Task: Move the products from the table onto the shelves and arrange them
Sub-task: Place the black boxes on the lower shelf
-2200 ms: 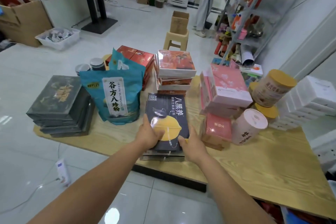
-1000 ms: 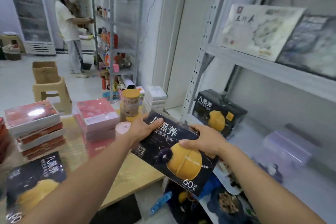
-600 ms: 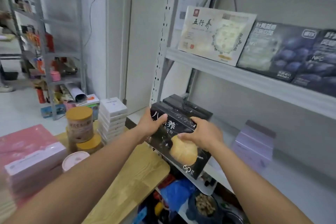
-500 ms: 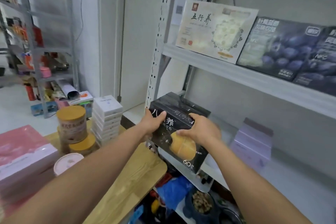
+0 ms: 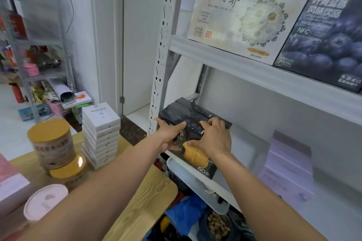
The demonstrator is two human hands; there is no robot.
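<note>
My left hand (image 5: 170,135) and right hand (image 5: 214,140) grip 1 black box (image 5: 203,166) at the shelf (image 5: 248,148). White boxes (image 5: 100,137): 9 o'clock.

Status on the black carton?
Left hand, right hand both grip black yellow-printed cardboard carton at grey metal shelf edge. Matching black carton directly behind. Lilac boxes apart, rightward.

black box (image 5: 197,123): glossy card, foil-like print. shelf rack (image 5: 244,68): matt grey painted metal, perforated upright. table (image 5: 148,191) lower left: pale wood grain. tins (image 5: 52,143): paper label, smooth yellow lid
</note>
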